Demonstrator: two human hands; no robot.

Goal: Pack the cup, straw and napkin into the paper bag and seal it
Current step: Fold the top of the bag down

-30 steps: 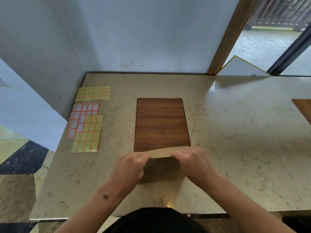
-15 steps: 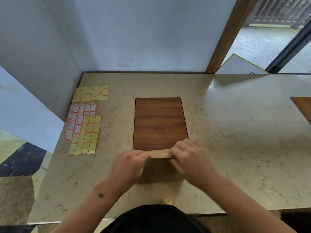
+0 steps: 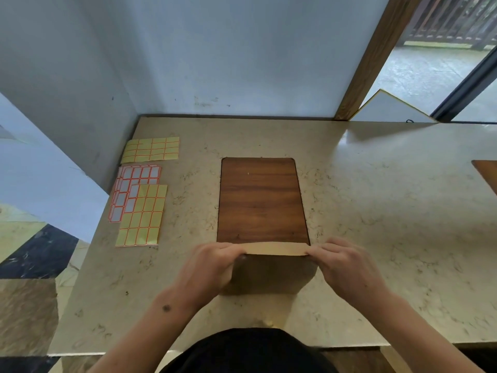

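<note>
Near the front edge of the beige marble-patterned desk (image 3: 376, 211) stands a brown kraft paper bag (image 3: 271, 273), its top folded into a narrow pale strip that runs level from one hand to the other, while the side facing the camera is in shadow and shows plain, unprinted paper; what is inside it cannot be seen. Just behind the bag lies a dark wood-grain rectangular board with rounded corners (image 3: 261, 200), and the folded strip overlaps the board's near edge. To the right of the bag the desk surface runs open as far as a second wooden board's corner (image 3: 486, 176) at the frame's right edge; to the left, well apart from the bag, lie three sheets of yellow and white rectangular stickers with orange borders (image 3: 139, 203), close to the desk's left edge, beyond which the floor drops away. A grey-white wall closes off the back of the desk, with a wooden door frame (image 3: 376, 55) at its right end. The left hand (image 3: 212, 265) has its fingers curled over the strip's left end, pinching the fold; the right hand (image 3: 347, 265) does the same at the right end, fingers bent and thumb under, so both hands are clamped on the folded top of the bag
</note>
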